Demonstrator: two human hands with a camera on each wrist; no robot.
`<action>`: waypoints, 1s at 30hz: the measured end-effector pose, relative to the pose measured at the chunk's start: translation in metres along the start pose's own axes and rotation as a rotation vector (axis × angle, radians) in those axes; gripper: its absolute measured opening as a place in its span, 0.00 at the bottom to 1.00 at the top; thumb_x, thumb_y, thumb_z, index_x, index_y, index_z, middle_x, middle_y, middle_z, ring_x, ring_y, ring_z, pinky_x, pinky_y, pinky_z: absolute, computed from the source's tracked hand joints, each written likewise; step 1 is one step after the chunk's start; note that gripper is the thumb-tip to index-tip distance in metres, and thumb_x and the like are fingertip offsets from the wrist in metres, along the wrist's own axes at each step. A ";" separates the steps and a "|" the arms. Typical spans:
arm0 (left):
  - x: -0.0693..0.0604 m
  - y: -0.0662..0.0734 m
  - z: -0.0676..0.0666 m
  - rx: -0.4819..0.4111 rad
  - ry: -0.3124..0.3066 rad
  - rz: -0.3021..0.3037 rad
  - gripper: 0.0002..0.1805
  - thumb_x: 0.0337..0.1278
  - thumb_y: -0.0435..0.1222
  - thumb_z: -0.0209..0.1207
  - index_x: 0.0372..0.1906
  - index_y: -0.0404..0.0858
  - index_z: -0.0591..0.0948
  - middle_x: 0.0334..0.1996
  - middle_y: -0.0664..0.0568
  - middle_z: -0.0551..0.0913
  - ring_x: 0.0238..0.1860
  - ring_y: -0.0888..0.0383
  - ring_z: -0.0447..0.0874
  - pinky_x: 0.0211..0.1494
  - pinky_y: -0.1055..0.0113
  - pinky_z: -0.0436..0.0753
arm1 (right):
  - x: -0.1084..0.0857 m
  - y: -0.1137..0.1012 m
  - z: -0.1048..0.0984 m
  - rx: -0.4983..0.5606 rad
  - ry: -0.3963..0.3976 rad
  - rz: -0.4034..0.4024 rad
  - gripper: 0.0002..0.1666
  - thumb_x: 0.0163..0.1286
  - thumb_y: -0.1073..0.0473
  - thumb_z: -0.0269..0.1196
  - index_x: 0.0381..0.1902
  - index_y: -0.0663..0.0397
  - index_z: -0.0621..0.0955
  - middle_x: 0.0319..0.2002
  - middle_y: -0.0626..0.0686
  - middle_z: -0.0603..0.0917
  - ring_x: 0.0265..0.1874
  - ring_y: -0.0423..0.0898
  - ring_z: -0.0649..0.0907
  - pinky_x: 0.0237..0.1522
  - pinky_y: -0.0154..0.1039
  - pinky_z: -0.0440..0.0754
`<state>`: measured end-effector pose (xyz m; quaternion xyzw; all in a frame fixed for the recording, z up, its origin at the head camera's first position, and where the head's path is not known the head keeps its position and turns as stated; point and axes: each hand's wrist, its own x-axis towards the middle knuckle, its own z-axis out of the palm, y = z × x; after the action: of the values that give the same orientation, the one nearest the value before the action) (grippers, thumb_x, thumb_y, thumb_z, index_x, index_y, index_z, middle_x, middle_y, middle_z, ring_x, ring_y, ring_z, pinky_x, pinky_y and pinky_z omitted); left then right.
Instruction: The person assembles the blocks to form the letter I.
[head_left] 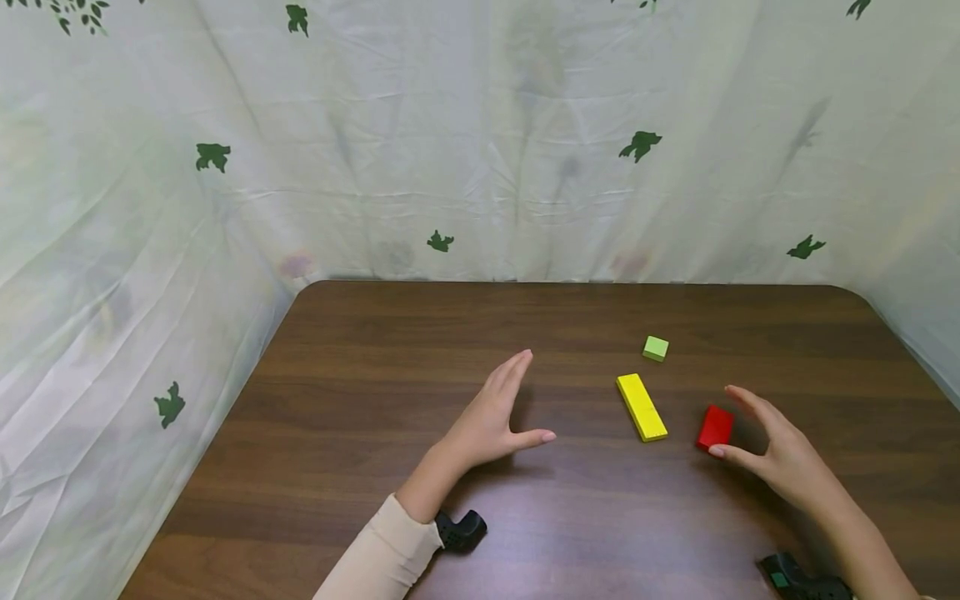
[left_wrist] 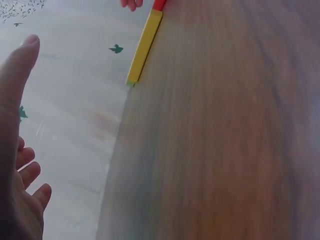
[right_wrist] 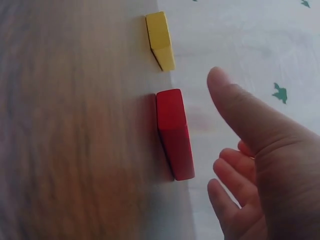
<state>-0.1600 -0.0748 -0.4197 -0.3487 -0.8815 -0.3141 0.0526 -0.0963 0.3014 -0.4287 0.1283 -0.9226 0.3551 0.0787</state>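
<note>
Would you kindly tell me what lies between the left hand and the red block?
The yellow block lies between the left hand and the red block, with bare table on either side of it, as the head view shows.

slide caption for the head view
Right hand beside a red block, left hand empty, yellow block and green block on the brown table.

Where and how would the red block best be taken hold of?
Probably by its near and far ends, with the right hand coming from the right. The red block lies flat, its length running roughly away from the person, and that hand's thumb and fingers are spread toward those ends. The yellow block lies apart, on the other side.
</note>
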 end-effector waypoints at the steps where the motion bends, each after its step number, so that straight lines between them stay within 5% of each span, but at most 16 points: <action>1: 0.001 0.000 0.002 0.006 -0.002 0.001 0.54 0.44 0.62 0.56 0.70 0.44 0.43 0.69 0.52 0.47 0.67 0.57 0.44 0.63 0.55 0.57 | 0.000 0.001 0.000 -0.004 -0.004 0.004 0.52 0.47 0.56 0.72 0.66 0.60 0.58 0.59 0.67 0.64 0.53 0.67 0.65 0.47 0.64 0.61; 8: 0.007 0.004 0.010 0.023 -0.014 0.016 0.55 0.43 0.62 0.58 0.70 0.41 0.44 0.68 0.50 0.49 0.67 0.57 0.45 0.64 0.58 0.56 | -0.001 0.004 0.002 -0.031 -0.025 0.028 0.51 0.48 0.53 0.71 0.65 0.61 0.58 0.58 0.65 0.65 0.53 0.63 0.67 0.46 0.56 0.64; 11: 0.009 0.006 0.015 0.024 -0.031 0.012 0.55 0.42 0.62 0.57 0.70 0.42 0.44 0.68 0.50 0.48 0.67 0.58 0.45 0.64 0.59 0.56 | -0.002 0.006 0.004 -0.037 -0.017 0.018 0.50 0.48 0.53 0.71 0.64 0.61 0.60 0.57 0.64 0.67 0.55 0.52 0.68 0.55 0.36 0.65; 15: 0.012 0.010 0.020 0.037 -0.048 0.022 0.56 0.42 0.62 0.57 0.70 0.41 0.43 0.68 0.49 0.49 0.67 0.57 0.45 0.64 0.59 0.55 | -0.003 0.009 0.005 -0.034 -0.010 0.008 0.48 0.48 0.53 0.71 0.63 0.62 0.61 0.56 0.63 0.68 0.52 0.48 0.70 0.45 0.11 0.54; 18: 0.015 0.012 0.025 0.049 -0.058 0.035 0.56 0.42 0.62 0.58 0.70 0.40 0.43 0.68 0.47 0.50 0.67 0.56 0.46 0.64 0.59 0.55 | -0.003 0.010 0.006 -0.034 -0.013 0.006 0.47 0.48 0.54 0.71 0.62 0.64 0.62 0.55 0.63 0.68 0.48 0.57 0.71 0.44 0.11 0.55; 30: 0.023 0.017 0.041 0.066 -0.105 0.049 0.56 0.42 0.63 0.56 0.69 0.36 0.47 0.68 0.47 0.50 0.67 0.56 0.46 0.64 0.61 0.55 | -0.002 0.013 0.005 -0.022 -0.057 0.053 0.45 0.50 0.53 0.70 0.60 0.65 0.63 0.53 0.66 0.68 0.46 0.64 0.74 0.40 0.13 0.62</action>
<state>-0.1612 -0.0272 -0.4362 -0.3844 -0.8841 -0.2646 0.0256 -0.0981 0.3074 -0.4414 0.1131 -0.9314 0.3430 0.0445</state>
